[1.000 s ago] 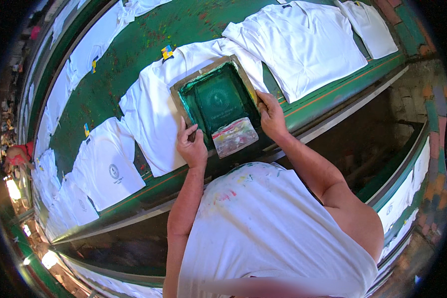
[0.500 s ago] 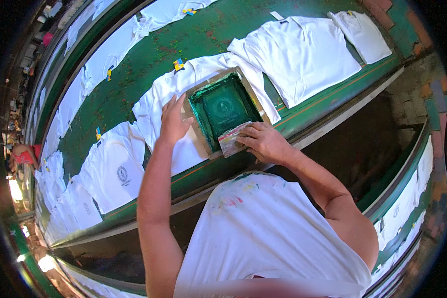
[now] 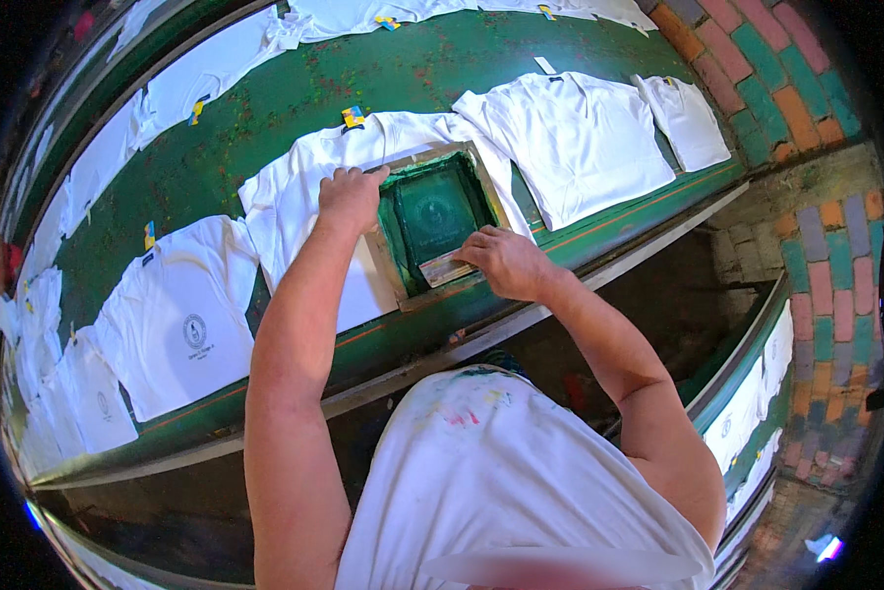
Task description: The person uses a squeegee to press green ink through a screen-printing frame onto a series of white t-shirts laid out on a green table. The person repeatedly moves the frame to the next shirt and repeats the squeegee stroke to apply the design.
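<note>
A wooden screen-printing frame [image 3: 390, 275] with green mesh and a faint round emblem lies on a white T-shirt [image 3: 309, 167] at the table's near edge. My left hand [image 3: 352, 200] is closed on the frame's far left corner, fingers curled over the rim. In my right hand [image 3: 509, 262] is a flat squeegee [image 3: 445, 269], held inside the frame at its near end. My right fingers wrap its right part, and its lower edge meets the green-inked inner surface. The shirt's middle is hidden under the frame.
The long green table [image 3: 265, 128] carries several white shirts. One printed shirt [image 3: 191, 305] lies left of the frame, a plain one [image 3: 575, 138] to the right. A dark gap runs between tables, with coloured brick floor [image 3: 825, 285] at right.
My left hand has gone from beside the frame to gripping its far left corner. My right hand stays near the frame's near end with the squeegee, now tilted differently. The view has shifted.
</note>
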`<state>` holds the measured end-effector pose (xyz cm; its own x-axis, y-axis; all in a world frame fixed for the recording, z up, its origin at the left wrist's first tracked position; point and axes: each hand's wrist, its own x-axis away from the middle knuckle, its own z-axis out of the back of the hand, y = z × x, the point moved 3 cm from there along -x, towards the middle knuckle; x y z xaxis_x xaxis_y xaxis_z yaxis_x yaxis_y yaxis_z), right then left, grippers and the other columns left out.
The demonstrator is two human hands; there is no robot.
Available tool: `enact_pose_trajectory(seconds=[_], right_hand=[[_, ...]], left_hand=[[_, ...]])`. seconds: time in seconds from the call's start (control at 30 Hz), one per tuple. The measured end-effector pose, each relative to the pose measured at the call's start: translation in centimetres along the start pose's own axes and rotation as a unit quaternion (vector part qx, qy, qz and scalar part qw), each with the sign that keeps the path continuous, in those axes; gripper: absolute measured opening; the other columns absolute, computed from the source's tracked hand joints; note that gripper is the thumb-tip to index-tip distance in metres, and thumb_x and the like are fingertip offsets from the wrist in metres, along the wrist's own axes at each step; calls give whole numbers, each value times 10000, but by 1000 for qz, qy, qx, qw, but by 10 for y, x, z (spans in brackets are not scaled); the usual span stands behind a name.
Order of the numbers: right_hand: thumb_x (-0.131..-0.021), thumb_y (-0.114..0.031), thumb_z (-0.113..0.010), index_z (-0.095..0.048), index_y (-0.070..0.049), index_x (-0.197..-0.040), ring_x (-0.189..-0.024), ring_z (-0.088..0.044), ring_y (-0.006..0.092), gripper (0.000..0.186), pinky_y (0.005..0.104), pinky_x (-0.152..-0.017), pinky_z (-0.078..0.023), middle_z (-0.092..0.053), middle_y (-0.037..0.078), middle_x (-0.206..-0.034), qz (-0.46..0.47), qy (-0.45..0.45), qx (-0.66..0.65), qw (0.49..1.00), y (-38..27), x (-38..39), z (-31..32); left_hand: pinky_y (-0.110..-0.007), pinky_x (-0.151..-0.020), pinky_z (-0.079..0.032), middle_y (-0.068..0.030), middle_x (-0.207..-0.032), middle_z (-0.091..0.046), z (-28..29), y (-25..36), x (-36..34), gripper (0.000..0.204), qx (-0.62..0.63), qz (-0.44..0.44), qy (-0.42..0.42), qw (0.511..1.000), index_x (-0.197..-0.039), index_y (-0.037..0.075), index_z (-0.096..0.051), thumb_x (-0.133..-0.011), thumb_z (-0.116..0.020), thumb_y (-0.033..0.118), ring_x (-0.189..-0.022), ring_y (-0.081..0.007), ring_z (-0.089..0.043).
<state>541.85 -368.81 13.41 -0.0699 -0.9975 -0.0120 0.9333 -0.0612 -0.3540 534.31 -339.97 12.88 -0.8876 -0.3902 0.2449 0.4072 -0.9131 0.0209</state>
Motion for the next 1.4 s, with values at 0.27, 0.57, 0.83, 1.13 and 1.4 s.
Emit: enact_pose_trajectory(seconds=[0.27,0.57,0.83,1.13,1.4], right_hand=[[-958,-3,-664,-751,16,-1217,-1162,-692,478,273,554,-1013,-563,-720,240,-1163,10,-68,-69,995,49,-61,36],[-905,19,-663,-776,-16,-1242,-1246,-679,446,357,528,-1086,-547,-754,223,-1210,49,80,-42,995,95,-123,29],[-861,-49,-688,-756,-89,-1337,-1156,-696,380,483,500,-1047,-550,-740,158,-1244,77,67,20,995,57,-59,9],[-872,-42,-694,-725,-67,-1370,-1211,-697,369,499,491,-1043,-555,-727,148,-1322,90,-16,-29,995,10,10,2],[-849,57,-635,-736,-53,-1308,-1236,-676,445,482,522,-1059,-561,-733,195,-1252,76,16,-48,996,87,-88,29]], left_hand=[[-564,-1064,-555,-128,-1390,-718,-7,1,-7,892,24,32,10,999,-1620,386,-597,-828,-926,138,-1314,-371,-691],[-551,-1036,-579,-141,-1317,-693,-4,5,-4,845,14,50,-4,999,-1617,381,-604,-857,-876,129,-1251,-385,-712],[-548,-1045,-563,-143,-1289,-713,0,7,1,647,21,43,9,999,-1579,371,-652,-995,-746,108,-1219,-352,-739],[-554,-1058,-560,-142,-1322,-679,5,8,1,900,28,49,-11,998,-1613,367,-614,-806,-914,105,-1242,-366,-715],[-542,-1066,-567,-150,-1313,-699,8,12,4,710,25,56,-4,998,-1593,382,-639,-962,-779,87,-1244,-363,-733]])
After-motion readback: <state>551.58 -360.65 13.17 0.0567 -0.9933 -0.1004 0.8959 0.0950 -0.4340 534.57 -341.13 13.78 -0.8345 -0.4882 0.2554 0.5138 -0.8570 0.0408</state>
